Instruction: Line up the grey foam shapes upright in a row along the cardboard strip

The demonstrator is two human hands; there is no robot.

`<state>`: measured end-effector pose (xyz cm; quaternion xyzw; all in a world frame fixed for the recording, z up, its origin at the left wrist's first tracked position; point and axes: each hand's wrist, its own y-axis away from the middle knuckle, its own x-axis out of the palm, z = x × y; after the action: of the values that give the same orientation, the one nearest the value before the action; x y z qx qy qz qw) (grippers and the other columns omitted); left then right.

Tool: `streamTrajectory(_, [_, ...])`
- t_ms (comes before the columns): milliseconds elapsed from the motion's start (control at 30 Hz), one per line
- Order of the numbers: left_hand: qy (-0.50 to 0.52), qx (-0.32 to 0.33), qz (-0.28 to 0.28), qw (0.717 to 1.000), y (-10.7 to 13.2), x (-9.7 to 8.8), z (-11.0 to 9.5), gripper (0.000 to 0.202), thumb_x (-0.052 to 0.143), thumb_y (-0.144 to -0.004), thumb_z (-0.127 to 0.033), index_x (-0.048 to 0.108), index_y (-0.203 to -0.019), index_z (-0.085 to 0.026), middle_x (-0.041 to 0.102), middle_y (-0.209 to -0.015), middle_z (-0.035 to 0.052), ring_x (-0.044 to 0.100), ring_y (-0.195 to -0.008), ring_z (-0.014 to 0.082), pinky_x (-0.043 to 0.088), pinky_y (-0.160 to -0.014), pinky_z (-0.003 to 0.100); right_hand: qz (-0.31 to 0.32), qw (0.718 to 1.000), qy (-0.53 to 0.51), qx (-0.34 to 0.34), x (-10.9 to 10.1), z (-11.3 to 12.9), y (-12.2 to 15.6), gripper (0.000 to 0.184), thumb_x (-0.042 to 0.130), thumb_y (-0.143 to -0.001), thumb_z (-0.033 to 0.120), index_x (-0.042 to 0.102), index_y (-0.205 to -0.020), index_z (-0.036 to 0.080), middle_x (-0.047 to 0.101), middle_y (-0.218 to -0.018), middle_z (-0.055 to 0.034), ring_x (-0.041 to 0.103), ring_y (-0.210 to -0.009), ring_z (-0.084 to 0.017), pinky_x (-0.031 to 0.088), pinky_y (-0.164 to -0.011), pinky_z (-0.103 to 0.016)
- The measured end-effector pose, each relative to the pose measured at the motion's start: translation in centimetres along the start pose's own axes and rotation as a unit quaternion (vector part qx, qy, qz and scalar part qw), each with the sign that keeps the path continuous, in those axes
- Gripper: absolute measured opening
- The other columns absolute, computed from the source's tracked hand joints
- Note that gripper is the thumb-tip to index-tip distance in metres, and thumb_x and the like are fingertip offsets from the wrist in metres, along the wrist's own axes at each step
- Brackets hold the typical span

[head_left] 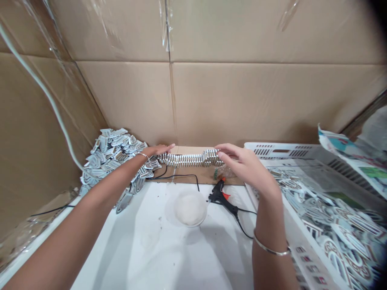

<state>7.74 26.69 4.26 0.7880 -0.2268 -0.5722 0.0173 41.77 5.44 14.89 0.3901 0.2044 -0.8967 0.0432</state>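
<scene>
Working from my remote seat, I took the black glue gun (pixel 222 197) on the tabletop (pixel 139 257) as my landmark. Beyond it, and reaching well to its left, lay the row of flat pieces (pixel 189 160), lined up close together on the strip of cardboard (pixel 190 179). The row stood higher at its right end.

My left hand (pixel 159 150) was at the row's far left end, its visible fingers stretched out, not curled. My right hand (pixel 243 163) was at the other end, beyond the glue gun and to its right, with bent fingers close to the end pieces; I could not tell whether they gripped any.

I judged the step in hand to be lining up the row. The next move, I thought, called for light, even pressure from both ends, lest the uneven right part buckle.

Left of the glue gun sat a round white object (pixel 190 207); farther left, beyond it, rose a heap of loose pieces (pixel 110 155). To its right stood a white basket (pixel 279 150) of similar pieces.
</scene>
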Motion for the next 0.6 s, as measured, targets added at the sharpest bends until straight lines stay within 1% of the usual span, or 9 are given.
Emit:
streamTrajectory(67, [0.006, 0.004, 0.002, 1.0, 0.2, -0.1, -0.1, 0.099, 0.004, -0.083, -0.084, 0.072, -0.108, -0.016, 0.071, -0.118, 0.0124, 0.062, -0.105, 0.0302, 0.043, -0.099, 0.039, -0.001, 1.0, 0.0, 0.0, 0.0, 0.0, 0.0, 0.027, 0.048, -0.095, 0.035, 0.068, -0.112, 0.027, 0.073, -0.108, -0.0002, 0.066, -0.099, -0.018, 0.048, -0.088, -0.033])
streamTrajectory(167, [0.012, 0.006, 0.005, 1.0, 0.2, -0.2, 0.0, 0.098, 0.004, -0.084, -0.083, 0.071, -0.109, -0.016, 0.071, -0.118, 0.0121, 0.062, -0.104, 0.0294, 0.043, -0.099, 0.038, 0.0, 1.0, -0.001, 0.003, 0.0, 0.0, 0.0, 0.027, 0.048, -0.095, 0.035, 0.069, -0.112, 0.026, 0.074, -0.108, -0.0005, 0.066, -0.099, -0.018, 0.048, -0.088, -0.032])
streamTrajectory(400, [0.011, -0.006, 0.008, 1.0, -0.6, -0.2, 1.3, 0.099, 0.005, -0.084, -0.083, 0.072, -0.113, -0.016, 0.066, -0.129, 0.013, 0.059, -0.114, 0.0307, 0.038, -0.107, 0.041, 0.0, 1.0, -0.003, -0.002, -0.2, 0.1, 0.0, 0.027, 0.048, -0.095, 0.033, 0.068, -0.111, 0.025, 0.074, -0.11, -0.0014, 0.067, -0.1, -0.019, 0.048, -0.088, -0.033])
streamTrajectory(500, [0.005, -0.014, 0.009, 1.0, -0.8, -0.2, 1.8, 0.097, 0.005, -0.085, -0.082, 0.071, -0.116, -0.018, 0.065, -0.132, 0.0123, 0.059, -0.116, 0.0317, 0.039, -0.107, 0.043, 0.0, 1.0, -0.007, -0.006, -0.2, 0.1, 0.0, 0.028, 0.047, -0.095, 0.033, 0.069, -0.111, 0.025, 0.073, -0.111, -0.0022, 0.067, -0.101, -0.02, 0.049, -0.089, -0.034])
streamTrajectory(600, [-0.001, -0.014, 0.01, 1.0, -0.8, -0.2, 2.0, 0.097, 0.004, -0.085, -0.081, 0.07, -0.119, -0.019, 0.064, -0.134, 0.0113, 0.059, -0.118, 0.0316, 0.041, -0.105, 0.041, -0.003, 1.0, -0.005, -0.01, -0.2, 0.0, -0.1, 0.028, 0.047, -0.095, 0.034, 0.069, -0.11, 0.025, 0.074, -0.11, -0.003, 0.067, -0.1, -0.021, 0.049, -0.088, -0.034])
